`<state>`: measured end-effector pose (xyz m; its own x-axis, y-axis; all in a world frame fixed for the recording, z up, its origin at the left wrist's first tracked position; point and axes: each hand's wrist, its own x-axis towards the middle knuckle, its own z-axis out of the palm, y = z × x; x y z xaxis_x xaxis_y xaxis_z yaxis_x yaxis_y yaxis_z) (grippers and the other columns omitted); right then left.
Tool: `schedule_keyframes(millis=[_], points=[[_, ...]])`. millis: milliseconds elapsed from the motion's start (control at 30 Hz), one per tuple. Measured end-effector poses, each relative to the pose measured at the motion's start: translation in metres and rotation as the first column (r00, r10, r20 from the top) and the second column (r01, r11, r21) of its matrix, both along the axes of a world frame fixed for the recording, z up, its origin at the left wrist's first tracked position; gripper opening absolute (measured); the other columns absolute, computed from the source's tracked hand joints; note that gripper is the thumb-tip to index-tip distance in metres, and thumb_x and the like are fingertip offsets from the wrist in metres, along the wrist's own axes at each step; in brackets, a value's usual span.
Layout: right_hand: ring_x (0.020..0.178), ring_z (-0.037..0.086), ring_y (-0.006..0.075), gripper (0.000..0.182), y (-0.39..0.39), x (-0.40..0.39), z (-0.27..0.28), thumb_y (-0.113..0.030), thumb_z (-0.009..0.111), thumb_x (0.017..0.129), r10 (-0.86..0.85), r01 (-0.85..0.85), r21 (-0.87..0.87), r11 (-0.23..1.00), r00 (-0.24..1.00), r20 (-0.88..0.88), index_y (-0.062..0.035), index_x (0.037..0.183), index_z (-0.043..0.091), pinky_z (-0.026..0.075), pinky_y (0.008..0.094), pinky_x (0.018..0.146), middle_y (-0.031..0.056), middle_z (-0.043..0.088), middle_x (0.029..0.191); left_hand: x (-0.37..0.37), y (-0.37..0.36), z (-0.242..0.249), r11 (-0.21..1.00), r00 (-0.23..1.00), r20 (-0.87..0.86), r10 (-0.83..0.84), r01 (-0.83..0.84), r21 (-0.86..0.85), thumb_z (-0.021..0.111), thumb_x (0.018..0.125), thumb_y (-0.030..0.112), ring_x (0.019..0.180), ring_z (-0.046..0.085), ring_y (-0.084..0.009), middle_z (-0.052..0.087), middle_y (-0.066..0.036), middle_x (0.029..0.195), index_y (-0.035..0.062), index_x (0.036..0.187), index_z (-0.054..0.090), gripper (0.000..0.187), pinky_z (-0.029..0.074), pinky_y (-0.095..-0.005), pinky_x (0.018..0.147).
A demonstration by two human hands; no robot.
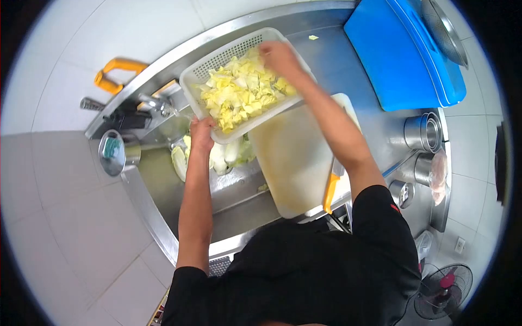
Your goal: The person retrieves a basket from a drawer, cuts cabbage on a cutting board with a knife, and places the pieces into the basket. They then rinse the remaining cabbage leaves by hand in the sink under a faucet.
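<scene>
A pale plastic basket [197, 66] with perforated walls holds a heap of cut yellow-green cabbage leaves [239, 92]. Its near left corner is gripped by my left hand [202, 135], above the sink. Slightly blurred, my right hand [280, 57] is over the basket's far right side with its fingers curled. What those fingers hold, if anything, is hidden. A worn white cutting board [293, 163] lies partly under the basket. On its right edge rests a knife [330, 190] with an orange handle. More cabbage [220, 157] sits in the sink, below my left hand.
The steel sink [163, 176] has a faucet [160, 104] at its far left. A big blue bin [397, 60] stands at the back right, with a metal strainer [445, 32] beside it. Steel containers [418, 133] line the right edge. An orange handle [122, 68] lies behind the faucet.
</scene>
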<state>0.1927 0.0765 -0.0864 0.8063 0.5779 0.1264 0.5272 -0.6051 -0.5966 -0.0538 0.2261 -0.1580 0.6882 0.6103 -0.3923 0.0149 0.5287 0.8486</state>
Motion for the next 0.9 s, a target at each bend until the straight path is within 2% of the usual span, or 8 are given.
schedule_keyframes(millis=[100,233,367,433,533,667,800,900], points=[[0.084,0.066,0.0278,0.023,-0.056,0.128,-0.029,-0.015,0.064,0.077,-0.334,0.333,0.037,0.942,0.920,0.206,-0.0104,0.098,0.070,0.051,0.0367,0.078,0.0131,0.068,0.091,0.024,0.002,-0.001,0.991,0.990,-0.032,-0.136,0.137,0.013,0.045,0.066,-0.008,0.093,0.057,-0.0229,0.056,-0.011,0.105,-0.0005,0.122,0.043,0.057,0.051,-0.0337,0.079],[0.102,0.059,0.0304,0.028,-0.113,0.203,-0.120,-0.015,0.065,0.077,-0.216,0.294,-0.196,0.936,0.915,0.340,-0.0117,0.105,0.067,0.046,0.0384,0.089,0.0156,0.066,0.101,0.025,-0.002,0.003,0.999,0.994,-0.102,-0.046,0.043,-0.025,0.051,0.074,0.000,0.100,0.055,-0.0241,0.057,-0.011,0.107,0.0013,0.122,0.045,0.049,0.047,-0.0348,0.087],[0.090,0.061,0.0359,0.018,-0.109,0.204,-0.136,-0.016,0.063,0.080,-0.256,0.310,-0.272,0.911,0.942,0.216,-0.0091,0.097,0.066,0.048,0.0404,0.083,0.0168,0.065,0.095,-0.021,0.031,0.010,0.946,0.945,-0.101,0.310,-0.318,-0.071,0.046,0.090,0.043,0.120,0.041,-0.0291,0.046,-0.010,0.129,0.0092,0.136,0.039,0.057,0.025,-0.0521,0.103],[0.077,0.062,0.0352,0.016,-0.107,0.202,-0.135,-0.019,0.062,0.082,-0.429,0.425,0.059,0.903,0.892,0.142,-0.0079,0.093,0.065,0.050,0.0411,0.074,0.0159,0.065,0.084,-0.033,0.052,0.039,0.846,0.839,-0.106,0.533,-0.532,0.040,0.043,0.091,0.047,0.121,0.040,-0.0276,0.041,-0.011,0.137,0.0073,0.136,0.038,0.061,0.025,-0.0490,0.104],[0.072,0.063,0.0322,0.011,-0.096,0.145,-0.075,-0.016,0.058,0.083,-0.443,0.351,0.317,0.881,0.846,0.295,-0.0067,0.086,0.064,0.050,0.0406,0.067,0.0150,0.065,0.078,-0.021,0.054,0.117,0.919,0.922,0.144,0.359,-0.376,0.118,0.037,0.092,0.053,0.118,0.044,-0.0273,0.052,-0.015,0.126,0.0013,0.127,0.044,0.063,0.030,-0.0496,0.100],[0.072,0.061,0.0221,0.008,-0.019,-0.010,-0.027,-0.011,0.056,0.085,0.040,-0.003,0.486,0.874,0.997,-0.066,-0.0056,0.088,0.061,0.048,0.0347,0.067,0.0105,0.064,0.078,-0.013,0.067,0.130,0.968,0.935,0.260,0.242,-0.215,-0.130,0.041,0.093,0.049,0.085,0.060,-0.0296,0.061,-0.012,0.091,0.0027,0.098,0.053,0.048,0.043,-0.0467,0.080],[0.075,0.065,0.0258,0.014,0.103,-0.187,-0.031,-0.008,0.055,0.078,0.374,-0.240,0.524,0.817,0.912,-0.167,-0.0044,0.088,0.064,0.050,0.0366,0.069,0.0147,0.065,0.079,-0.019,0.061,0.127,0.940,0.932,0.206,0.298,-0.325,0.107,0.045,0.095,0.038,0.074,0.056,-0.0197,0.060,-0.006,0.079,0.0038,0.099,0.058,0.037,0.042,-0.0328,0.075],[0.063,0.065,0.0192,0.018,0.137,-0.222,-0.011,-0.007,0.057,0.075,0.479,-0.229,0.433,0.872,0.576,-0.662,-0.0061,0.090,0.068,0.051,0.0347,0.061,0.0106,0.067,0.072,-0.051,0.075,0.121,0.909,0.948,0.095,0.304,-0.318,0.269,0.049,0.094,0.036,0.067,0.049,-0.0128,0.059,-0.002,0.074,0.0044,0.099,0.064,0.035,0.038,-0.0264,0.070]])
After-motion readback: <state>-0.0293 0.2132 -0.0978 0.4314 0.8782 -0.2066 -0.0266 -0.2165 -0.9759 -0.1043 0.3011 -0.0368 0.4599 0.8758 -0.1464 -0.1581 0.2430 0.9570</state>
